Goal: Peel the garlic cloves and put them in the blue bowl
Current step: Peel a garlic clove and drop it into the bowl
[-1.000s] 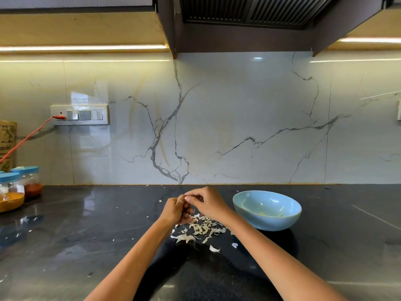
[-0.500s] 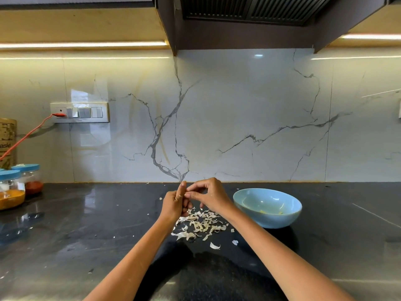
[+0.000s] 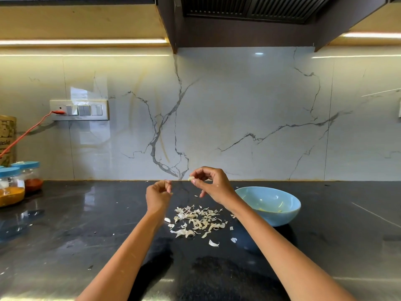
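My right hand (image 3: 211, 184) pinches a pale garlic clove (image 3: 191, 178) between thumb and fingertips, raised above the dark counter. A short way to its left, my left hand (image 3: 158, 194) hangs with fingers curled; a tiny scrap of skin may sit at its fingertips, but I cannot tell for sure. Below both hands lies a heap of garlic peels (image 3: 198, 220). The blue bowl (image 3: 288, 210) stands to the right of my right wrist, with a few pale pieces at its bottom.
Two blue-lidded spice jars (image 3: 12, 185) stand at the far left by a brown packet (image 3: 7, 140). A red cable runs to the switch plate (image 3: 79, 110) on the marble wall. Loose peel flakes (image 3: 213, 243) lie scattered on the black counter (image 3: 65, 235).
My hands were joined over the clove; now they have come apart, the right hand lifting the clove up and right, the left drawing away to the left.
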